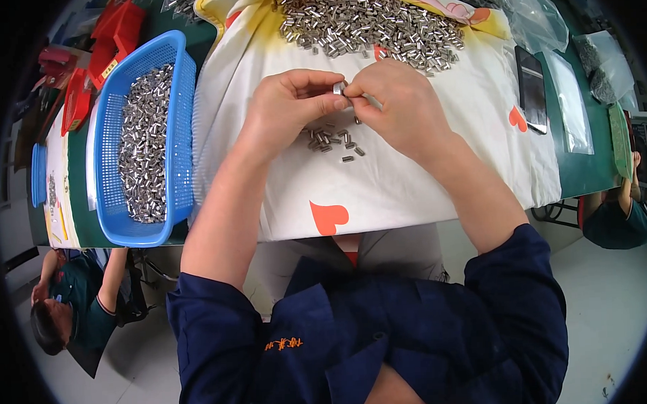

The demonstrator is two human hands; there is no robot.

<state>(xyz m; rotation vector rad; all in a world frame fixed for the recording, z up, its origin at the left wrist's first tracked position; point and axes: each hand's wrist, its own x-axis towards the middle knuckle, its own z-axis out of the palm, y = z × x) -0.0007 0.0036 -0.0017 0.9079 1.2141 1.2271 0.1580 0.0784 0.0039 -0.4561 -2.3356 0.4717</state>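
A: A busy room! Pale floor (619,313) all round, one co-worker (84,296) off to the left and another (623,220) off to the right!

B: And the green bench (572,179) ran right across, its middle covered by a white cloth (409,192) with red hearts, perhaps so small parts wouldn't roll.

A: Beside the cloth's left edge stood a blue perforated basket (180,129), well stocked with short metal cylinders, its near end at the bench's near edge. Easy reach, I'd judge!

B: The heap of metal cylinders (374,29) lay at the cloth's far edge, probably to leave working room before it. The black phone (531,91) rested by the right edge, clear of the hands.

A: Now the hands! The left hand (281,100) pinched a small silvery piece (338,89), thumb against fingers, above the middle of the cloth!

B: The right hand (398,92) had its fingertips drawn together at that piece's right side, seemingly for fine control; whether they gripped it too, I couldn't tell.

A: Just below, towards the near edge, lay a loose scatter of cylinders (325,140), handy for both!
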